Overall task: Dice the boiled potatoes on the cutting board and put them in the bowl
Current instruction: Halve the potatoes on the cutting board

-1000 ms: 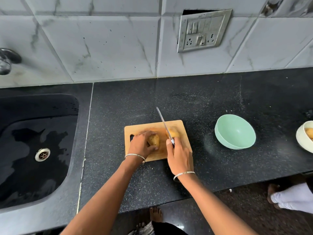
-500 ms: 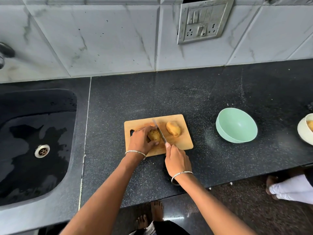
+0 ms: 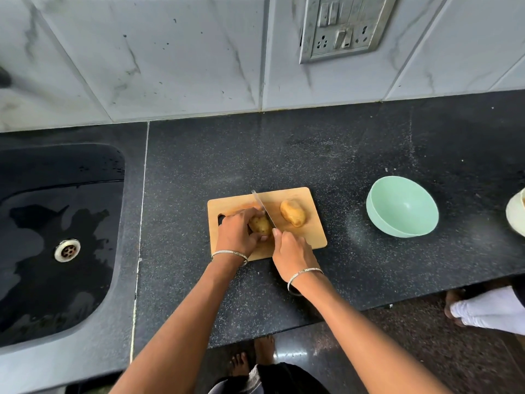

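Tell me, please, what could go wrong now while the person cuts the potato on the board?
1. The knife runs close beside the left hand gripping the potato; a slip could cut the fingers.
2. That potato is rounded, so it may roll under the blade.
3. The second potato lies loose near the blade and might get pushed off the cutting board.

light: soft, even, dimmish | shadows: faint | focus: sharp | edges: wide-angle bending
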Action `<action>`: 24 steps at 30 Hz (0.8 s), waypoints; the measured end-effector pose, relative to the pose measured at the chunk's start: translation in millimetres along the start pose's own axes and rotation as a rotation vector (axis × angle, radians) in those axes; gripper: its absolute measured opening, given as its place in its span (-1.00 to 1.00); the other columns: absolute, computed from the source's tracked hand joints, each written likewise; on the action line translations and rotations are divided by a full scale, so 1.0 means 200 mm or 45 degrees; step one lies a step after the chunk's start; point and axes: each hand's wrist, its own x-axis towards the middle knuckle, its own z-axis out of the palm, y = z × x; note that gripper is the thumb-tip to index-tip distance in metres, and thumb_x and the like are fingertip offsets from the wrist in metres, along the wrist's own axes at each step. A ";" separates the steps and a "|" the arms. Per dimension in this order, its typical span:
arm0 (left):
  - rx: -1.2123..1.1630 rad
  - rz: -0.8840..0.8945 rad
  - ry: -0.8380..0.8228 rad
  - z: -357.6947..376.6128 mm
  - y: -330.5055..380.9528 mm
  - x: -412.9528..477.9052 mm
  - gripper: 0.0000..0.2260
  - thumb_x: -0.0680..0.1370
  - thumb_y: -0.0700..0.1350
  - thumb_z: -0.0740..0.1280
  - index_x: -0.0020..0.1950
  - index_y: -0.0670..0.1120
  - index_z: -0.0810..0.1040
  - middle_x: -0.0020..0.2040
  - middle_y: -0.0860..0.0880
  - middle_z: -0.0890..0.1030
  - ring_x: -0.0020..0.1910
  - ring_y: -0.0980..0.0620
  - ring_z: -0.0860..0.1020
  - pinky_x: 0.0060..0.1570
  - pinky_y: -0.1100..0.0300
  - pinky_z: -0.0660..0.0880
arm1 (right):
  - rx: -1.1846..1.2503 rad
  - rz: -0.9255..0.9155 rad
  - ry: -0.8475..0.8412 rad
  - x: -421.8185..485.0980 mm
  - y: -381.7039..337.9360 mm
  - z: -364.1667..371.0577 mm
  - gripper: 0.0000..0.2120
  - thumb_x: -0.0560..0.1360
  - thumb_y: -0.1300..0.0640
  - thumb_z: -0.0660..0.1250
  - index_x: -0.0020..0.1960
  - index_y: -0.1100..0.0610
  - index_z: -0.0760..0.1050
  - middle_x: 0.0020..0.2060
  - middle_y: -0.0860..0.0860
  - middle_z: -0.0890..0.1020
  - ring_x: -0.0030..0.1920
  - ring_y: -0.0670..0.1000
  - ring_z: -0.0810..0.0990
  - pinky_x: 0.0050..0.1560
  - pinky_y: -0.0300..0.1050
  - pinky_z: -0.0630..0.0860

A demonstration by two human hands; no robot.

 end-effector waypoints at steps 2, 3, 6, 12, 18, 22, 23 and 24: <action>0.013 0.009 -0.026 -0.01 0.01 0.00 -0.47 0.29 -0.07 0.58 0.21 0.12 0.51 0.06 0.08 0.63 0.02 -0.01 0.58 0.02 0.12 0.46 | 0.022 0.035 -0.035 -0.05 0.05 0.01 -0.50 0.67 -0.14 -0.08 -0.05 0.18 0.49 -0.08 0.20 0.59 -0.03 0.28 0.58 -0.06 0.07 0.50; 0.033 0.031 -0.042 -0.01 0.01 0.01 -0.43 0.29 -0.08 0.58 0.25 0.14 0.47 0.11 0.07 0.60 0.06 -0.02 0.58 0.03 0.09 0.47 | 0.014 0.044 -0.043 -0.07 0.07 0.01 -0.50 0.67 -0.14 -0.08 -0.03 0.18 0.49 -0.07 0.21 0.60 -0.02 0.29 0.58 -0.07 0.06 0.49; 0.242 0.149 -0.126 -0.06 0.05 0.03 -0.31 0.32 -0.09 0.56 0.35 0.24 0.35 0.28 0.04 0.40 0.04 -0.04 0.56 -0.02 0.06 0.52 | -0.048 0.061 -0.032 -0.12 0.08 0.02 -0.51 0.68 -0.11 -0.07 0.05 0.20 0.50 0.02 0.23 0.61 0.05 0.30 0.58 -0.09 0.04 0.43; 0.552 0.221 -0.326 -0.13 0.13 0.10 -0.58 0.36 -0.04 0.54 0.15 0.23 0.53 0.39 0.01 0.19 0.03 -0.11 0.57 0.02 0.05 0.54 | -0.110 0.087 -0.040 -0.12 0.05 0.01 -0.57 0.68 -0.06 -0.04 0.09 0.21 0.49 0.08 0.24 0.61 0.11 0.30 0.57 -0.05 0.06 0.47; 0.542 0.221 -0.370 -0.13 0.14 0.13 -0.58 0.30 -0.05 0.59 0.10 0.17 0.57 0.40 -0.01 0.21 0.08 -0.12 0.56 0.05 0.04 0.53 | -0.129 0.073 -0.053 -0.15 0.07 0.01 -0.59 0.68 -0.04 -0.02 0.06 0.21 0.49 0.04 0.23 0.62 0.07 0.29 0.59 -0.04 0.07 0.51; 0.511 0.214 -0.356 -0.13 0.12 0.12 -0.60 0.31 -0.04 0.58 0.08 0.21 0.58 0.40 0.03 0.22 0.10 -0.09 0.54 0.04 0.05 0.54 | -0.136 0.049 -0.053 -0.26 0.16 -0.02 -0.55 0.68 -0.10 -0.06 0.04 0.17 0.49 -0.02 0.21 0.63 0.02 0.29 0.60 -0.13 0.04 0.46; 0.497 0.211 -0.349 -0.12 0.12 0.11 -0.61 0.31 -0.03 0.58 0.07 0.21 0.58 0.40 0.04 0.22 0.10 -0.08 0.54 0.03 0.05 0.54 | -0.146 0.040 -0.039 -0.29 0.19 -0.03 -0.54 0.68 -0.11 -0.07 0.02 0.16 0.49 -0.04 0.20 0.63 -0.01 0.28 0.60 -0.14 0.05 0.47; 0.477 0.209 -0.337 -0.12 0.11 0.11 -0.61 0.31 -0.04 0.58 0.07 0.22 0.58 0.40 0.04 0.22 0.09 -0.08 0.54 0.03 0.05 0.54 | -0.146 0.038 -0.027 -0.32 0.21 -0.04 -0.53 0.67 -0.12 -0.09 0.02 0.14 0.49 -0.06 0.19 0.63 -0.03 0.27 0.61 -0.13 0.07 0.50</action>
